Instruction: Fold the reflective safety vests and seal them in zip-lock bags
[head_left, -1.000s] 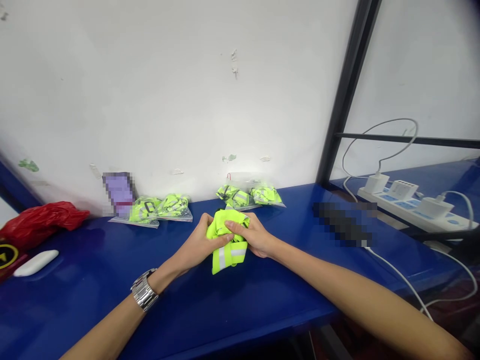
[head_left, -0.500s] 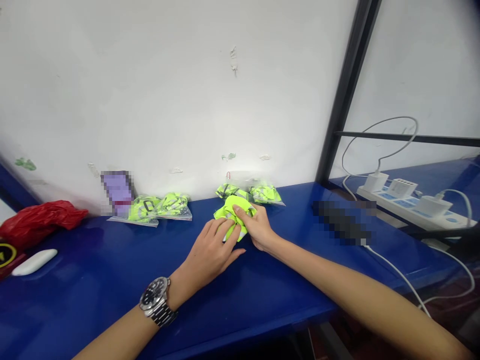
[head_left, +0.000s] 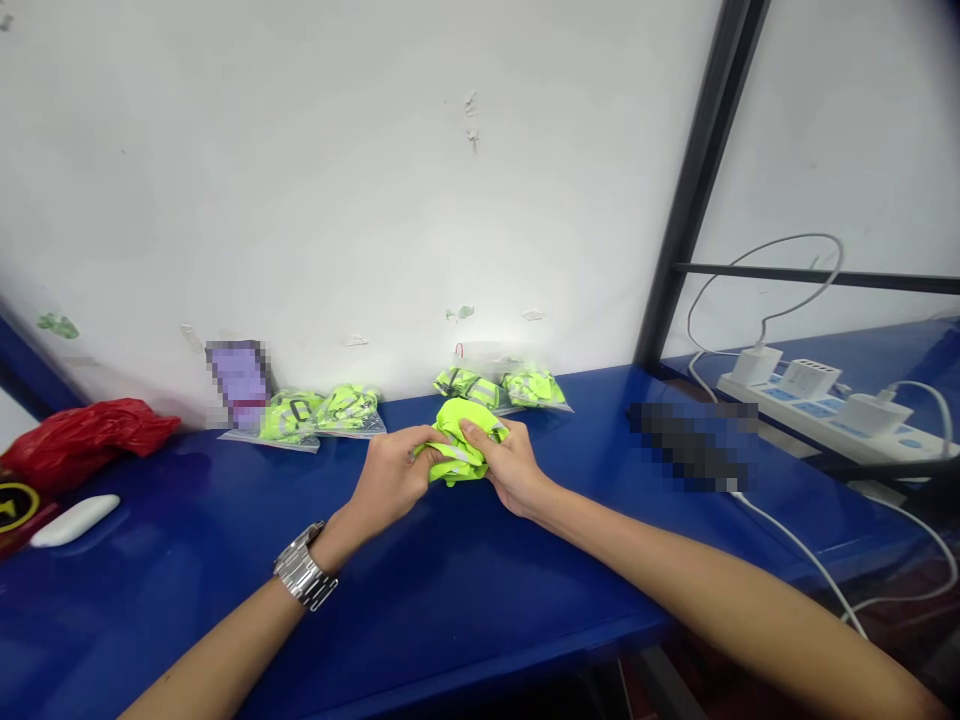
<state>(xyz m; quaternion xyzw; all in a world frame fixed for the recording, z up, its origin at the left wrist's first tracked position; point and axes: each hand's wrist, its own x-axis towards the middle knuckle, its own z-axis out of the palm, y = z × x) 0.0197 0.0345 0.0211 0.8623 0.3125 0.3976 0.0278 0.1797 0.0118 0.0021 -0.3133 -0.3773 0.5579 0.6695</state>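
Observation:
A crumpled neon yellow-green cloth with pale grey strips (head_left: 459, 445) is held between both hands above the blue tabletop (head_left: 420, 610). My left hand (head_left: 394, 470), with a metal watch on its wrist, pinches the cloth's left edge between thumb and fingers. On the other side, my right hand (head_left: 514, 465) grips the bundle, its thumb pressed on top and its fingers mostly hidden behind. Just behind the hands lie clear bags (head_left: 534, 388) of similar neon fabric. More such bags (head_left: 346, 410) lie to the left against the wall.
A blurred-out upright purple-screened device (head_left: 238, 385) leans on the wall. At the left are a red plastic bag (head_left: 97, 435) and a white oval case (head_left: 75, 521). To the right, a blurred dark object (head_left: 690, 445) trails a white cable. Beyond the black frame (head_left: 694, 190) sits a power strip (head_left: 817, 410).
My left hand has turned and drawn left, going from fingers laid over the cloth to pinching its left edge. My right hand keeps its hold; the cloth is bunched differently.

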